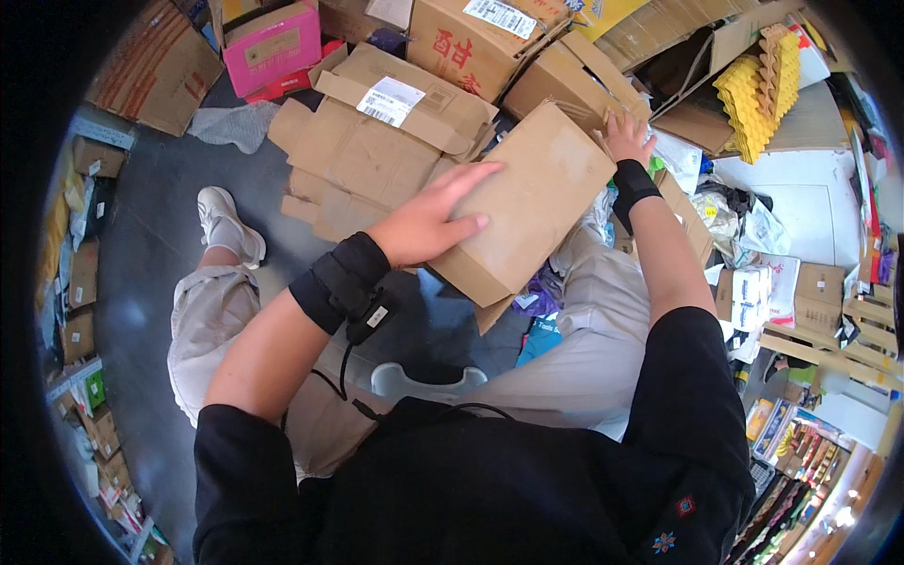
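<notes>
A plain brown cardboard box (541, 193) sits tilted in front of me, above my lap, with a flap hanging loose at its near end. My left hand (428, 221) grips its left side, thumb on the upper face and fingers along the far edge. At the box's far right corner is my right hand (629, 141), its fingers spread and reaching past the corner; whether its palm presses on the box I cannot tell. Beyond my left hand lies a flattened cardboard carton (353, 169) with a white label (389, 101).
Several cartons stand at the far side, including a large one with red print (461, 42) and a pink box (271, 52). Yellow egg-crate foam (749, 104) is at the far right. Plastic bags (739, 212) lie right of my leg. Shelves (89, 377) line the left.
</notes>
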A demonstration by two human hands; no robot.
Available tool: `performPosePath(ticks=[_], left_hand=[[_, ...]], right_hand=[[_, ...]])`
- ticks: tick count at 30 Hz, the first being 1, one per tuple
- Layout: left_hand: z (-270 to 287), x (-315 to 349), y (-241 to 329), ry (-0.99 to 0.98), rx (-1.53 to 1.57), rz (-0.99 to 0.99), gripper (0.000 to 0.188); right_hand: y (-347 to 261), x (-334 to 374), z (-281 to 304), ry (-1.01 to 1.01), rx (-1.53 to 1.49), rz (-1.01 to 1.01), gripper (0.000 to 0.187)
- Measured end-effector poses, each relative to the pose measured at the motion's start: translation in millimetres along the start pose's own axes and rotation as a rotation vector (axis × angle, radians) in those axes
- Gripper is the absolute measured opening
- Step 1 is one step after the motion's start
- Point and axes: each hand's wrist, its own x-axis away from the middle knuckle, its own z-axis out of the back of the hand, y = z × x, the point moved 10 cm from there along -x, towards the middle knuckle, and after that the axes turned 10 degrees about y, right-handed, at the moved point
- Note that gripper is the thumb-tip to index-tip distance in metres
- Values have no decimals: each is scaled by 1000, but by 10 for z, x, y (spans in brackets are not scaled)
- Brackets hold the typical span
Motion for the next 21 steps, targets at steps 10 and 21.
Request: performPosePath(ticks=[10, 21], left_hand=[[448, 46, -229, 154, -671, 166, 91], [361, 178, -111, 123, -996, 550, 138]], right_hand=[[-245, 21, 1627, -752, -1188, -114, 59], [-879, 498, 1960, -517, -911, 236, 73]])
